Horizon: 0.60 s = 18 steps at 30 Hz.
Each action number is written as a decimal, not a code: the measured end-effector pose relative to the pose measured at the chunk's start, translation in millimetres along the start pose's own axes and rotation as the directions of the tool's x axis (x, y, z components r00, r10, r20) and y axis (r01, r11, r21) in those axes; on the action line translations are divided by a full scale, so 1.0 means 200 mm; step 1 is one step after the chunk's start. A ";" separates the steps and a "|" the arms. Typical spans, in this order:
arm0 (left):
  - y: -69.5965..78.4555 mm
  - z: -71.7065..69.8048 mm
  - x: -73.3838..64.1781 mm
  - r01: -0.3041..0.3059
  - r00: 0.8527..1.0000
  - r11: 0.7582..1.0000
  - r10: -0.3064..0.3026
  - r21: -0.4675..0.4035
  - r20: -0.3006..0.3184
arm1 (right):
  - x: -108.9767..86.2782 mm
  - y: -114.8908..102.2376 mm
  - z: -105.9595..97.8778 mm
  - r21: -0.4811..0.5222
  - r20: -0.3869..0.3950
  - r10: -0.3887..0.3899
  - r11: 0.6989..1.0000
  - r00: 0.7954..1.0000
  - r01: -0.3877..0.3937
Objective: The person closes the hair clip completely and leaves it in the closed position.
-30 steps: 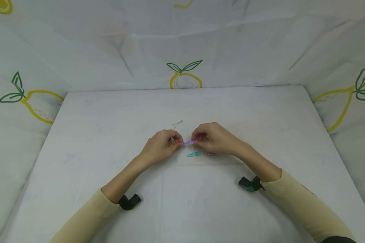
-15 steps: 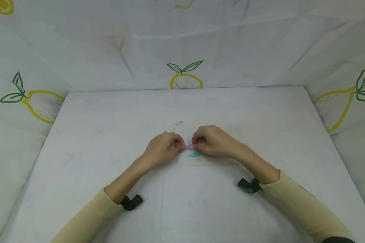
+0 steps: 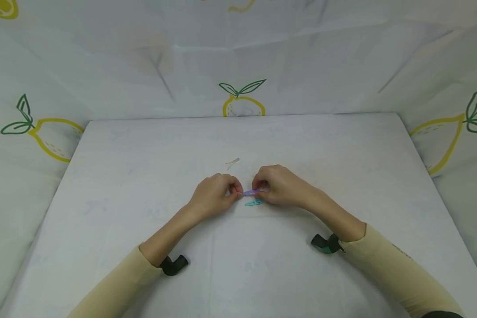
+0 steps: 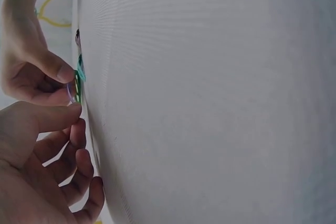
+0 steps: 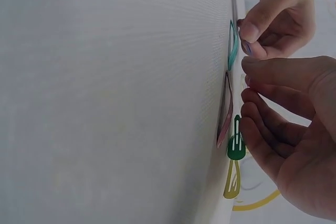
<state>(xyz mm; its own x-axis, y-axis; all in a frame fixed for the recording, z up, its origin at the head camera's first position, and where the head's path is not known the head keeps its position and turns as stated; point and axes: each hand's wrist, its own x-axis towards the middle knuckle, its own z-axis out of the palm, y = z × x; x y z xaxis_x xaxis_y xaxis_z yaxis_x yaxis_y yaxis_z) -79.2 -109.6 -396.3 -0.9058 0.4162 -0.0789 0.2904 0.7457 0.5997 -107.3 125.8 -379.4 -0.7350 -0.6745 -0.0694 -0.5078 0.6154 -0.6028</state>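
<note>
A purple snap hair clip [image 3: 250, 192] is stretched between my two hands in the head view. My left hand [image 3: 216, 193] pinches its left end between thumb and fingertips, and my right hand [image 3: 283, 184] pinches the right end, covering part of it. Just below it, a teal hair clip [image 3: 253, 202] lies on the white table, close to the right thumb. The right wrist view also has a pink hair clip [image 5: 226, 111], a green hair clip [image 5: 237, 140] and a yellow hair clip [image 5: 232, 182] near the right hand; that hand hides them in the head view.
A thin, pale open clip [image 3: 232, 163] lies beyond the hands on the white-covered table [image 3: 143, 145]. White cloth walls [image 3: 318, 66] with lemon prints stand at the back and sides. A black camera mount [image 3: 174, 265] sticks out at the left wrist.
Both hands have come slightly toward the person with the purple hair clip. The pink and green hair clips have become hidden behind the right hand in the head view.
</note>
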 end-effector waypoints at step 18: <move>0.02 0.00 0.01 -0.002 1.000 0.998 0.000 0.064 0.026 | 0.01 -0.01 0.00 -0.061 0.030 0.004 0.998 1.000 -0.002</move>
<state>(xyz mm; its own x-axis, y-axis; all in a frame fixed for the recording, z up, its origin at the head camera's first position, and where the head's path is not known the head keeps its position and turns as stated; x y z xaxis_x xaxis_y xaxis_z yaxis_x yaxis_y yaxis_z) -79.0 -105.7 -394.5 -0.8973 0.4300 -0.0994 0.3114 0.7765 0.5477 -107.2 123.5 -379.5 -0.7232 -0.6840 -0.0955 -0.5328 0.6406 -0.5529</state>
